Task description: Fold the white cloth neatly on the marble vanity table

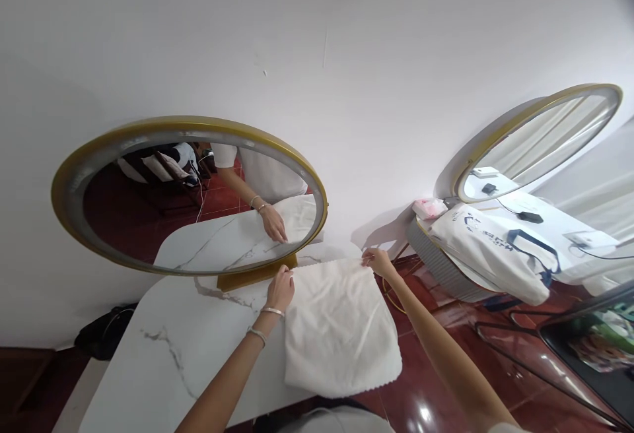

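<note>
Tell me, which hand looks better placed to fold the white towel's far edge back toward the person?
Probably either, with a slight edge to the right hand: it pinches the towel's far right corner, which overhangs the table. The left hand rests on the far left corner beside the mirror's base.

Both arms are reaching out from the bottom of the frame toward the middle. The left hand (pixel 280 288) is pinching with curled fingers, and its wrist is wearing two thin bracelets. The right hand (pixel 378 262) is pinching too, a bit higher and further right, with its arm stretched straight.
</note>
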`<state>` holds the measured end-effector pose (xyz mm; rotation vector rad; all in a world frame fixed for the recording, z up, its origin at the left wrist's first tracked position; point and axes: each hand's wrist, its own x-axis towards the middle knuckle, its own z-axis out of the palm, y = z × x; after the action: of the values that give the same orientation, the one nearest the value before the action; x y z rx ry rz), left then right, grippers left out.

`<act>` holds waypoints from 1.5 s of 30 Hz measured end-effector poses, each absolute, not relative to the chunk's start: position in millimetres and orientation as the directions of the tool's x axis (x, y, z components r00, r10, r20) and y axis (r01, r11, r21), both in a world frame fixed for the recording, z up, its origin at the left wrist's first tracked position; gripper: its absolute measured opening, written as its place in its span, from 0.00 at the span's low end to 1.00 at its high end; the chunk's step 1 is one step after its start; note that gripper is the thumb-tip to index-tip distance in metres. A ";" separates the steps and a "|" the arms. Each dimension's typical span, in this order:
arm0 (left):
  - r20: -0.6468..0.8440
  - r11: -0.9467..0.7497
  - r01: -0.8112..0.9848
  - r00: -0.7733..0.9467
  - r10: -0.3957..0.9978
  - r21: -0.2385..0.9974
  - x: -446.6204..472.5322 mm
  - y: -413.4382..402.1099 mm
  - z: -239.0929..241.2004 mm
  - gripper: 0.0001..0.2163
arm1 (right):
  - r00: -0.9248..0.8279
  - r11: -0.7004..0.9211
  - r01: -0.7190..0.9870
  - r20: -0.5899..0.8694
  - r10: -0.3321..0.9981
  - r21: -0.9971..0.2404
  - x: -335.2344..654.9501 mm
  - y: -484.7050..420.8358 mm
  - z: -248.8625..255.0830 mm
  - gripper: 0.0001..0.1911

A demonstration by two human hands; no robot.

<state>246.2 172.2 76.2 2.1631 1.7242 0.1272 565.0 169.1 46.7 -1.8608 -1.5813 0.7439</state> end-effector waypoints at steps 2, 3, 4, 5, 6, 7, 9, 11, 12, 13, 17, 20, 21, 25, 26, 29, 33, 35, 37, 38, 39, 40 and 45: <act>-0.154 -0.152 0.934 0.210 0.965 0.323 250.3 176.6 62.4 0.14 | 0.142 -0.120 0.692 -0.029 0.989 -0.712 564.4 181.2 31.2 0.05; -0.149 -0.137 0.939 0.191 0.970 0.315 251.4 175.0 55.7 0.15 | 0.142 -0.109 0.704 -0.011 0.990 -0.702 563.2 184.2 24.2 0.05; -0.147 -0.119 0.945 0.170 0.974 0.305 252.3 171.1 48.5 0.16 | 0.144 -0.093 0.717 0.017 0.989 -0.691 560.8 184.8 17.5 0.05; -0.131 -0.106 0.949 0.150 0.980 0.295 253.2 165.1 40.5 0.18 | 0.147 -0.073 0.731 0.053 0.988 -0.678 556.7 183.0 10.9 0.08; -0.093 -0.108 0.951 0.140 0.986 0.288 254.3 157.7 31.2 0.20 | 0.149 -0.049 0.746 0.094 0.984 -0.664 550.7 178.8 4.6 0.11; -0.030 -0.132 0.949 0.146 0.989 0.286 255.7 149.8 20.7 0.22 | 0.145 -0.024 0.762 0.134 0.980 -0.648 542.5 172.7 -1.7 0.14; 0.135 -0.237 0.930 0.206 0.969 0.281 260.0 136.3 -2.9 0.23 | 0.109 0.032 0.791 0.192 0.975 -0.611 520.6 157.0 -13.9 0.18; 0.264 -0.344 0.901 0.275 0.924 0.264 265.6 130.7 -26.2 0.24 | 0.042 0.086 0.812 0.205 0.978 -0.577 494.8 142.0 -25.8 0.20; 0.291 -0.364 0.895 0.288 0.913 0.258 268.5 131.4 -36.2 0.24 | 0.014 0.104 0.819 0.200 0.980 -0.565 482.2 136.6 -31.7 0.20; 0.306 -0.362 0.897 0.281 0.910 0.254 271.4 134.1 -44.6 0.24 | -0.001 0.105 0.830 0.187 0.982 -0.548 470.8 133.1 -37.6 0.21; 0.341 -0.291 0.924 0.198 0.919 0.249 280.9 153.2 -57.8 0.28 | 0.002 0.036 0.935 0.107 0.994 -0.352 443.5 137.1 -59.1 0.27; 0.317 -0.244 0.939 0.161 0.935 0.241 288.0 171.6 -49.0 0.28 | -0.011 0.032 0.980 0.107 0.994 -0.198 439.2 152.8 -68.3 0.30; 0.291 -0.222 0.947 0.150 0.945 0.231 291.0 179.8 -43.8 0.28 | -0.011 0.031 0.984 0.115 0.993 -0.175 439.2 159.8 -68.8 0.30; 0.101 -0.161 0.968 0.144 0.984 0.191 305.5 225.7 -22.5 0.26 | 0.001 0.015 0.985 0.097 0.995 -0.171 441.6 197.2 -58.7 0.30; 0.058 -0.166 0.967 0.158 0.986 0.194 309.2 238.2 -19.2 0.24 | 0.007 0.008 0.983 0.080 0.997 -0.182 442.9 208.1 -54.3 0.30; -0.012 -0.194 0.958 0.201 0.980 0.211 317.3 266.0 -15.8 0.23 | 0.022 -0.018 0.980 0.015 1.000 -0.198 451.5 238.0 -43.0 0.29; -0.020 -0.205 0.954 0.215 0.977 0.217 314.1 262.0 -16.7 0.22 | 0.093 -0.095 0.978 -0.022 0.995 -0.188 474.5 248.2 -39.8 0.28; 0.014 -0.204 0.956 0.205 0.979 0.213 305.8 243.1 -17.2 0.21 | 0.153 -0.151 0.975 -0.003 0.988 -0.164 486.3 233.4 -42.9 0.30; 0.103 -0.220 0.951 0.202 0.974 0.217 295.4 217.1 -19.4 0.22 | 0.162 -0.157 0.979 0.032 0.986 -0.130 493.0 206.8 -47.6 0.30; 0.160 -0.240 0.944 0.207 0.965 0.226 290.4 202.8 -21.6 0.23 | 0.148 -0.141 0.984 0.053 0.988 -0.110 493.8 190.8 -50.0 0.30; 0.217 -0.267 0.934 0.217 0.952 0.236 286.0 188.3 -24.5 0.24 | 0.129 -0.122 0.988 0.074 0.989 -0.093 492.9 174.3 -52.2 0.30; 0.264 -0.293 0.924 0.227 0.938 0.247 282.6 174.4 -27.9 0.25 | 0.114 -0.107 0.991 0.098 0.989 -0.077 490.7 158.5 -54.1 0.30; 0.296 -0.310 0.905 0.222 0.929 0.292 286.4 140.7 -41.1 0.28 | 0.072 -0.062 0.996 0.158 0.985 -0.070 477.4 122.5 -57.3 0.31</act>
<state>286.4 140.7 -41.1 2.4110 1.8113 0.6508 477.4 122.5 -57.3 -2.1772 -2.0353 -0.1019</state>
